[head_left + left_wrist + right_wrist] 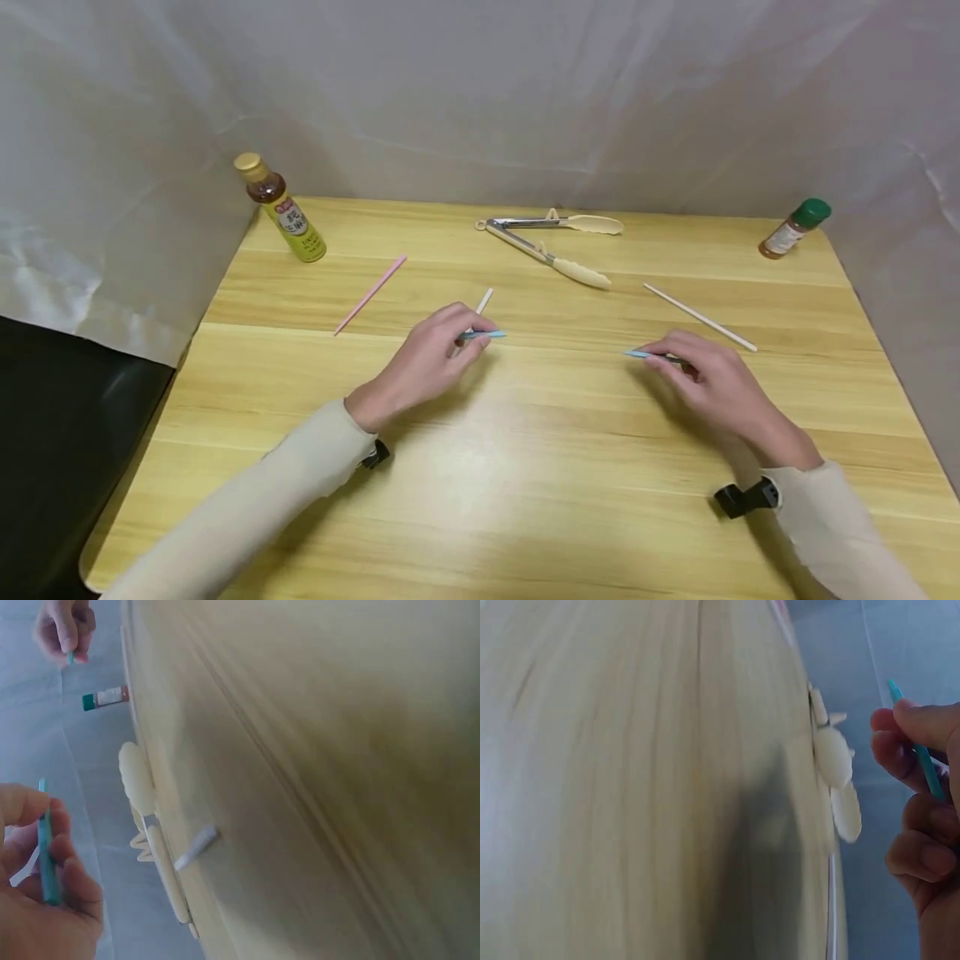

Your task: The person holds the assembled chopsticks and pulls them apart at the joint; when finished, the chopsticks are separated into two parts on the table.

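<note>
My left hand pinches a blue straw between thumb and fingers above the middle of the table. In the left wrist view, this straw runs across the curled fingers. A second blue straw is pinched by my right hand, its pointed tip facing left; the right wrist view shows the straw passing between thumb and forefinger. Below the left hand lies a white straw, partly hidden by that hand. Another white straw lies just beyond the right hand.
Left of the hands lies a pink straw. Spread tongs with cream tips rest at the back of the wooden table. A yellow-labelled bottle stands back left, and a green-capped spice jar back right. Grey cloth hangs behind.
</note>
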Action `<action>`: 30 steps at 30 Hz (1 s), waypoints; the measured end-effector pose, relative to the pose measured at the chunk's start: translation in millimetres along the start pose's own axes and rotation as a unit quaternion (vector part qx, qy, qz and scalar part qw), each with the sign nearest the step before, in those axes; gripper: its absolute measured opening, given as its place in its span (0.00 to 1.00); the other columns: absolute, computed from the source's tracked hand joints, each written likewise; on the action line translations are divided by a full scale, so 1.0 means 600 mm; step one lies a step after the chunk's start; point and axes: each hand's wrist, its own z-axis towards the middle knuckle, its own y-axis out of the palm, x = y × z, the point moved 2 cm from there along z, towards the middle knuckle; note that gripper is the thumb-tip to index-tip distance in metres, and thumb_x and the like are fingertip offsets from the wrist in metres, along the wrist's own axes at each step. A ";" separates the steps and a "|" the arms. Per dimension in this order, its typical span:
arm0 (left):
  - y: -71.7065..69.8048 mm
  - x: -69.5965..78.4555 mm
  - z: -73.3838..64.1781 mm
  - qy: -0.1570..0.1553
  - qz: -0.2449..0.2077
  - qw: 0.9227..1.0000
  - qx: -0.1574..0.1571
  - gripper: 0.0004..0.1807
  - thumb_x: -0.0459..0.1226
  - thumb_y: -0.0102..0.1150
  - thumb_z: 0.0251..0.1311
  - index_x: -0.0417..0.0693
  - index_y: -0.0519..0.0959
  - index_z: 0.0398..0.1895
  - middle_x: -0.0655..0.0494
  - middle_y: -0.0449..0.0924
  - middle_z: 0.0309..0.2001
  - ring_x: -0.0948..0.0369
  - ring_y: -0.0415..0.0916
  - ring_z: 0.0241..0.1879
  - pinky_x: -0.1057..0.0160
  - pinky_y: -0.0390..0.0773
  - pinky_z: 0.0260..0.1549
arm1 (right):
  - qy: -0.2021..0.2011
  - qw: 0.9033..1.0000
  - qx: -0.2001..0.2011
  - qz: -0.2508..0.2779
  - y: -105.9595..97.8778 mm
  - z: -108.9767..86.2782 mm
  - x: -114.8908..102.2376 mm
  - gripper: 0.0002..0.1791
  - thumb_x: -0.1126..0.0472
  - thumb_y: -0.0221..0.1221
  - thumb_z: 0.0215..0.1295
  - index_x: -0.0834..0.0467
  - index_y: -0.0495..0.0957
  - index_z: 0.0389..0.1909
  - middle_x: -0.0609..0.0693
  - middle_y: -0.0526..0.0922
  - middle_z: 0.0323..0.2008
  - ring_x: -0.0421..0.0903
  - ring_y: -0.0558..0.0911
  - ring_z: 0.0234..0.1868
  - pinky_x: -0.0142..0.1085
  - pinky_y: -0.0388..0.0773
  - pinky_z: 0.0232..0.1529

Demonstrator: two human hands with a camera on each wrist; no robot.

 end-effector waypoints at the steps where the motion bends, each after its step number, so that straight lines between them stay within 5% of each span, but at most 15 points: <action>1: 0.002 -0.002 0.004 0.000 0.005 1.000 -0.007 0.10 0.37 0.61 0.81 0.47 0.88 0.56 0.55 0.86 0.50 0.60 0.78 0.42 0.62 0.82 0.42 | 0.002 1.000 0.001 -0.002 -0.002 -0.004 0.006 0.14 0.72 0.71 0.67 0.52 0.91 0.48 0.43 0.86 0.37 0.31 0.69 0.28 0.23 0.65 0.28; 8: 0.019 -0.011 0.034 0.008 0.038 0.998 -0.049 0.11 0.37 0.62 0.80 0.54 0.87 0.59 0.60 0.88 0.57 0.59 0.79 0.59 0.56 0.80 0.61 | 0.054 0.998 -0.017 -0.036 -0.013 -0.016 0.032 0.14 0.68 0.68 0.74 0.51 0.89 0.55 0.47 0.92 0.45 0.31 0.78 0.42 0.22 0.71 0.44; 14: 0.039 -0.006 0.066 0.005 0.090 0.994 -0.068 0.08 0.43 0.66 0.77 0.57 0.87 0.54 0.63 0.91 0.52 0.60 0.82 0.54 0.51 0.77 0.60 | 0.116 0.992 -0.021 -0.035 -0.010 -0.005 0.038 0.05 0.63 0.66 0.78 0.53 0.85 0.49 0.46 0.88 0.37 0.35 0.74 0.34 0.24 0.70 0.36; 19: 0.057 -0.002 0.081 -0.009 0.111 0.989 -0.094 0.06 0.42 0.65 0.78 0.57 0.88 0.51 0.64 0.91 0.49 0.62 0.85 0.52 0.46 0.75 0.69 | 0.113 0.993 -0.029 -0.023 0.008 0.011 0.039 0.04 0.63 0.68 0.76 0.54 0.84 0.47 0.46 0.85 0.40 0.36 0.77 0.39 0.25 0.72 0.41; 30: 0.076 -0.001 0.093 -0.015 0.134 0.983 -0.125 0.06 0.38 0.66 0.78 0.53 0.88 0.51 0.59 0.87 0.48 0.61 0.83 0.48 0.55 0.81 0.61 | 0.106 0.993 -0.035 -0.024 0.027 0.018 0.051 0.04 0.62 0.72 0.72 0.52 0.88 0.43 0.45 0.85 0.40 0.35 0.78 0.40 0.27 0.73 0.43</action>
